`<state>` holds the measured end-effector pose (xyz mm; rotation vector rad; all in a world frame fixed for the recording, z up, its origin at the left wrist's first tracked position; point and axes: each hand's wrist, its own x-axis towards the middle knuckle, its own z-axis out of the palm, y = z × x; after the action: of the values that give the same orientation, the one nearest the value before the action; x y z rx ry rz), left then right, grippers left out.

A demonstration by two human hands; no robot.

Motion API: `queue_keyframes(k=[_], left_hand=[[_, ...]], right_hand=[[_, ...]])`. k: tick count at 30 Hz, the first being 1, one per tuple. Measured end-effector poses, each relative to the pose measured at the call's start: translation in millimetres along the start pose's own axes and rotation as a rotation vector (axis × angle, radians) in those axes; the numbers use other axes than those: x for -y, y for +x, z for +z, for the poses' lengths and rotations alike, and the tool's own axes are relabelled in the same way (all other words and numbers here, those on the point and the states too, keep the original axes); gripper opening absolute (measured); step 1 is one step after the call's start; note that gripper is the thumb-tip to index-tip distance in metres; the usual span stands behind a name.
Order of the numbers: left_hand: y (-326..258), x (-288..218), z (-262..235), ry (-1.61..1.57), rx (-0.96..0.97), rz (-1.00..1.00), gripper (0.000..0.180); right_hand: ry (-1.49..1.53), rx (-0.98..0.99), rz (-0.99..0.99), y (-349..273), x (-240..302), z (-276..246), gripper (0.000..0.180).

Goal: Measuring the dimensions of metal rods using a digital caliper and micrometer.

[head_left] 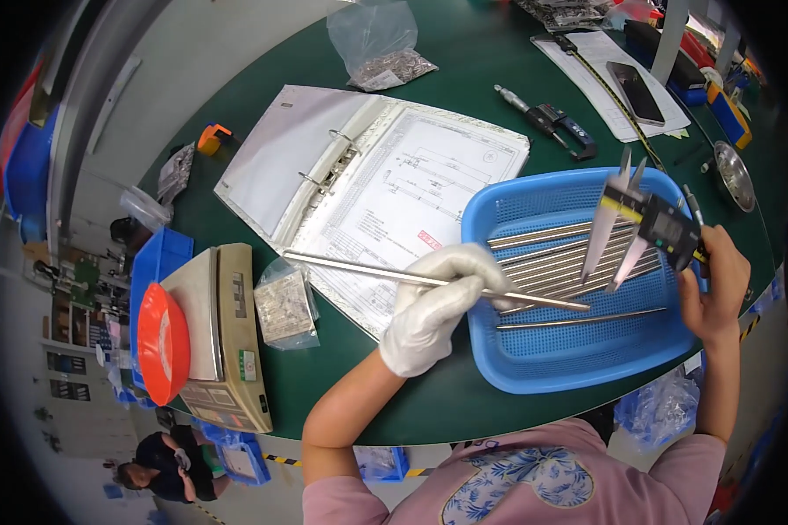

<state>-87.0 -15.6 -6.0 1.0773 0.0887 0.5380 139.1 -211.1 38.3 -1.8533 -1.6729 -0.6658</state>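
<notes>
My left hand (442,302), in a white glove, is closed round a slim metal rod (350,269). One end of the rod lies over the open ring binder (411,184), the other reaches over the blue basket (578,372). Bare, my right hand (718,284) grips a digital caliper (648,219) above the basket's right side. The caliper's jaws point down and left, spread apart, with nothing seen between them. Several metal rods (578,267) lie side by side in the basket, and a single rod (587,320) lies apart, nearer to me.
A micrometer (547,120) lies behind the basket; a phone (636,92) rests on papers at the back right. On the left stand a weighing scale (236,341) and a red-orange bowl (164,343). Bags of small parts (286,306) lie beside the binder. Another person (171,464) is at far left.
</notes>
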Motion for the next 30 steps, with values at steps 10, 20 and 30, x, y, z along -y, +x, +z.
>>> queue_keyframes(k=[10, 20, 30], left_hand=[[-54.9, 4.0, -53.1, 0.016, -0.466, 0.129, 0.029], [-70.0, 0.4, -61.9, 0.044, -0.529, 0.001, 0.032], [-72.3, 3.1, -65.8, 0.101, -0.463, -0.125, 0.030]], right_hand=[[0.129, 0.182, 0.218, 63.6, 1.9, 68.8, 0.023], [0.100, 0.437, 0.283, 85.7, -4.2, 118.3, 0.023], [0.055, 0.455, 0.257, 82.2, -9.4, 121.8, 0.026]])
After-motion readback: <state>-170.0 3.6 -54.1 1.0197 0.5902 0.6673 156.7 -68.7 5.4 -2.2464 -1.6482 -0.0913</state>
